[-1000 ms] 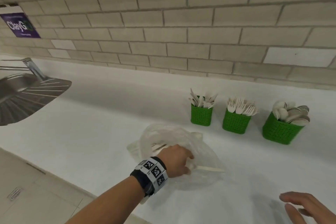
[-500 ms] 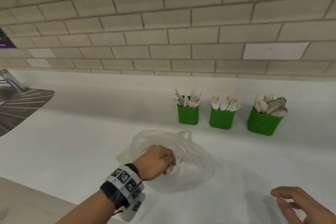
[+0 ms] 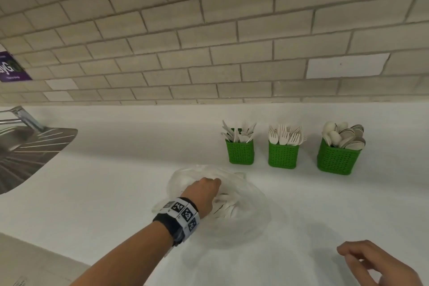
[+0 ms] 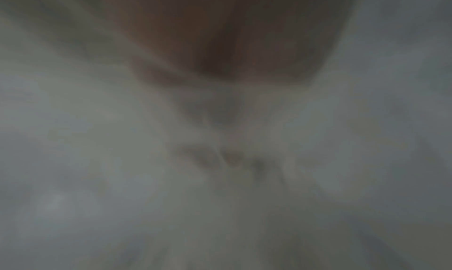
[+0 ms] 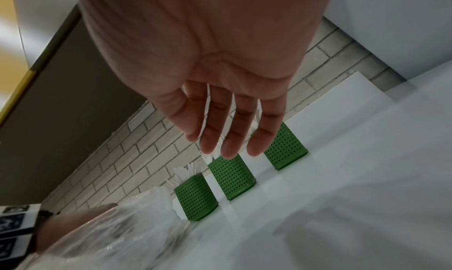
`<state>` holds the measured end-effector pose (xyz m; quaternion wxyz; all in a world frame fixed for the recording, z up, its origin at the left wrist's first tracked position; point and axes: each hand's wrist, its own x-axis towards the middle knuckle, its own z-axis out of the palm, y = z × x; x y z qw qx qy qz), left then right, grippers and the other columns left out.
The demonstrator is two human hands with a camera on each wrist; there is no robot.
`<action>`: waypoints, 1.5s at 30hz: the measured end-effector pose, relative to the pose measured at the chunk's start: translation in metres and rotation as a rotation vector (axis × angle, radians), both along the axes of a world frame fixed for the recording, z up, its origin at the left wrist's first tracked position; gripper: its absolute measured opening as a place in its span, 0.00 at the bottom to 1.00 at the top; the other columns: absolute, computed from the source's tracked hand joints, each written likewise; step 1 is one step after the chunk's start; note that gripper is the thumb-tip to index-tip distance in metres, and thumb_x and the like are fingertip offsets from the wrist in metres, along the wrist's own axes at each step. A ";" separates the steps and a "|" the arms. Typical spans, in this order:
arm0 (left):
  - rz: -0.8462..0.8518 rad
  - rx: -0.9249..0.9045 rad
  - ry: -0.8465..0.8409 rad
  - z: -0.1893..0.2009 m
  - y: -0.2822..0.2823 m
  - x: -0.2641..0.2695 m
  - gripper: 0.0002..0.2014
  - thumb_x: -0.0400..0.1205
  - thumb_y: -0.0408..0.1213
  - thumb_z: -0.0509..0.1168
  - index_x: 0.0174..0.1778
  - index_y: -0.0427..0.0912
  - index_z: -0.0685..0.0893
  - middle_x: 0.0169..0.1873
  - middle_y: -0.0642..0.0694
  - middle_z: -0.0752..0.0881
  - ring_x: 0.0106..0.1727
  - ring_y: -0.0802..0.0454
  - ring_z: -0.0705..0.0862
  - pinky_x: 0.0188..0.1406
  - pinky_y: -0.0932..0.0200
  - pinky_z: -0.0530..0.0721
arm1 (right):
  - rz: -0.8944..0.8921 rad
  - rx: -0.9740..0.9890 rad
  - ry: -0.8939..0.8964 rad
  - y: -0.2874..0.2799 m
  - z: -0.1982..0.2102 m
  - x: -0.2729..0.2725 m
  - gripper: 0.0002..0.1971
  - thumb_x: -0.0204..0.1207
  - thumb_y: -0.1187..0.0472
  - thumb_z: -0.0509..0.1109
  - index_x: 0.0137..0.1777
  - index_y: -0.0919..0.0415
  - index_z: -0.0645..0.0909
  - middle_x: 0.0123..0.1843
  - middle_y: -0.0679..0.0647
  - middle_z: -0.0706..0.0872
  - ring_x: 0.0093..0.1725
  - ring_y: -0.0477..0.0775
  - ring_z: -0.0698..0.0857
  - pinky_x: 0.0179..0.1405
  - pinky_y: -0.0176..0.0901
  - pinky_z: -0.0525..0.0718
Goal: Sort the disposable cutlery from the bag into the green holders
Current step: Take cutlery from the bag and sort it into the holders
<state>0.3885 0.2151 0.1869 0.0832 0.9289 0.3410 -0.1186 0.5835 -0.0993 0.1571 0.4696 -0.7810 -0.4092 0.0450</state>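
A clear plastic bag [image 3: 250, 220] lies on the white counter with white disposable cutlery [image 3: 226, 208] inside. My left hand [image 3: 209, 193] is pushed into the bag's mouth, over the cutlery. Its fingers are hidden behind the back of the hand, and the left wrist view is only blur. Behind the bag stand three green holders: knives [image 3: 241, 152], forks [image 3: 283, 155] and spoons [image 3: 336, 158]. My right hand [image 3: 362, 260] hovers at the lower right, fingers relaxed and holding nothing. The right wrist view shows that right hand [image 5: 220, 146] spread above the holders [image 5: 232, 177] and the bag [image 5: 122, 231].
A steel sink drainboard [image 3: 27, 153] and tap [image 3: 25, 116] are at the far left. A tiled wall runs behind the counter, with a purple sign [image 3: 11, 69] on it. The counter's front edge [image 3: 46, 251] cuts across the lower left.
My left hand has gone further into the bag; the white piece that stuck out to its right a second ago no longer shows. The right hand has stayed at the lower right.
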 end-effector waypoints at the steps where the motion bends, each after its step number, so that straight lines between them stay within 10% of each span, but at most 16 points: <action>1: 0.038 -0.007 -0.036 -0.007 0.001 0.003 0.11 0.77 0.25 0.60 0.46 0.45 0.68 0.51 0.40 0.82 0.49 0.38 0.83 0.47 0.49 0.82 | -0.009 -0.005 0.000 -0.002 -0.002 0.000 0.18 0.69 0.68 0.72 0.34 0.39 0.84 0.37 0.34 0.86 0.37 0.36 0.85 0.39 0.17 0.77; 4: 0.151 -0.066 -0.184 -0.028 -0.002 0.005 0.11 0.77 0.45 0.67 0.49 0.46 0.73 0.54 0.45 0.80 0.55 0.42 0.81 0.49 0.56 0.78 | -0.032 -0.044 -0.018 -0.011 -0.008 0.001 0.17 0.68 0.67 0.73 0.33 0.38 0.84 0.34 0.36 0.86 0.35 0.37 0.85 0.38 0.23 0.79; 7: 0.194 -0.028 -0.089 -0.047 -0.012 -0.002 0.36 0.69 0.65 0.67 0.69 0.50 0.71 0.65 0.48 0.68 0.66 0.44 0.69 0.66 0.46 0.76 | -0.072 -0.069 -0.026 -0.021 -0.011 0.005 0.13 0.67 0.63 0.69 0.36 0.39 0.85 0.34 0.37 0.86 0.35 0.38 0.86 0.40 0.28 0.81; 17: 0.261 -0.061 0.099 -0.049 -0.008 0.007 0.32 0.73 0.51 0.69 0.72 0.43 0.72 0.69 0.41 0.73 0.73 0.39 0.70 0.75 0.48 0.69 | -0.120 -0.146 0.027 -0.017 0.003 0.002 0.19 0.67 0.70 0.75 0.33 0.39 0.84 0.31 0.37 0.84 0.35 0.39 0.84 0.40 0.17 0.76; 32: 0.176 0.009 0.004 -0.003 0.001 0.003 0.09 0.75 0.51 0.65 0.42 0.51 0.77 0.45 0.53 0.78 0.61 0.47 0.77 0.65 0.47 0.68 | 0.000 -0.193 0.090 -0.004 0.018 -0.002 0.31 0.59 0.81 0.77 0.36 0.37 0.84 0.30 0.35 0.86 0.33 0.37 0.85 0.41 0.13 0.74; 36: 0.046 0.025 0.015 0.011 0.005 -0.003 0.17 0.76 0.54 0.64 0.55 0.48 0.79 0.50 0.50 0.85 0.56 0.46 0.82 0.64 0.49 0.69 | 0.077 -0.167 0.298 0.000 0.018 -0.002 0.32 0.68 0.84 0.72 0.27 0.39 0.87 0.28 0.44 0.88 0.30 0.41 0.87 0.39 0.15 0.76; 42: -0.166 0.090 0.109 0.025 -0.005 0.003 0.15 0.82 0.39 0.58 0.64 0.40 0.71 0.56 0.37 0.82 0.55 0.36 0.83 0.52 0.49 0.77 | 0.165 -0.295 0.118 0.018 0.022 -0.014 0.28 0.62 0.72 0.82 0.40 0.31 0.82 0.34 0.33 0.87 0.35 0.37 0.86 0.42 0.16 0.76; 45: -0.157 -0.030 0.043 0.023 -0.011 0.001 0.13 0.81 0.38 0.57 0.61 0.42 0.70 0.53 0.36 0.83 0.51 0.36 0.83 0.48 0.47 0.81 | 0.284 -0.273 0.144 0.043 0.040 -0.021 0.21 0.68 0.39 0.76 0.56 0.21 0.71 0.52 0.30 0.84 0.47 0.39 0.85 0.45 0.24 0.79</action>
